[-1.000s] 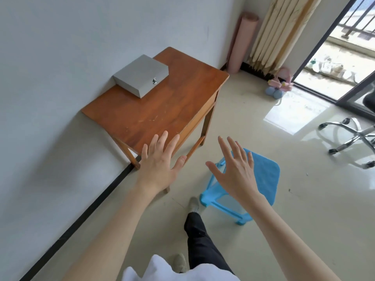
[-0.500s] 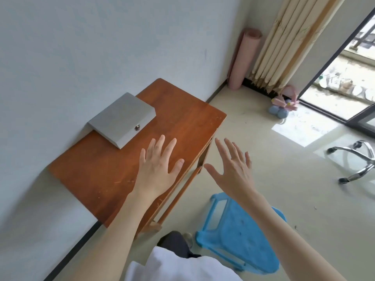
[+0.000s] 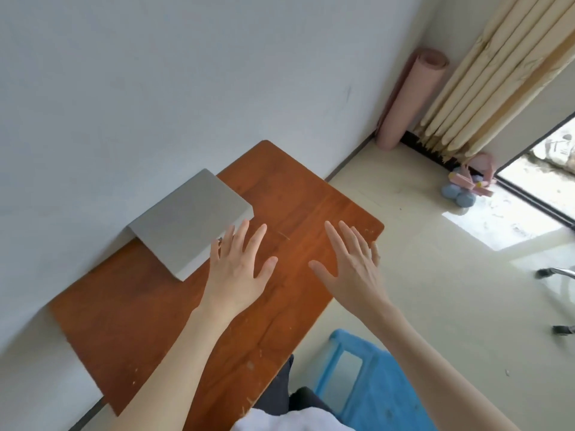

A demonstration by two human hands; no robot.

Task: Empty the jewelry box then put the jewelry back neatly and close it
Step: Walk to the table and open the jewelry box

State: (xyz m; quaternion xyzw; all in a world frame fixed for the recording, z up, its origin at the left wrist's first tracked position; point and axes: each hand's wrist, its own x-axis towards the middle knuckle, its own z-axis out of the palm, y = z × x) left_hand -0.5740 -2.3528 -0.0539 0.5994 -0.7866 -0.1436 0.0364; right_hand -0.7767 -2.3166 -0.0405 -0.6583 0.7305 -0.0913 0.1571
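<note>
Presently, head view, one entry. Jewelry box (image 3: 189, 227): grey, flat, lid down, on the far-left part of the wooden desk (image 3: 311, 213), against the wall. Task status: judged at the very start; box unopened, no jewelry on show, emptying, repacking and closing all outstanding. Left hand (image 3: 238, 269): fingers straight and spread, holding nothing, fingertips at the box's near edge by its clasp; contact cannot be told. Right hand (image 3: 350, 265): likewise spread, empty, over the desk, apart from the box. Blue stool (image 3: 382, 390): on the floor beside the desk.

The person's forearms (image 3: 174, 362) are bare, with a white top (image 3: 280, 423) and dark trousers (image 3: 280, 387) visible below them.
</note>
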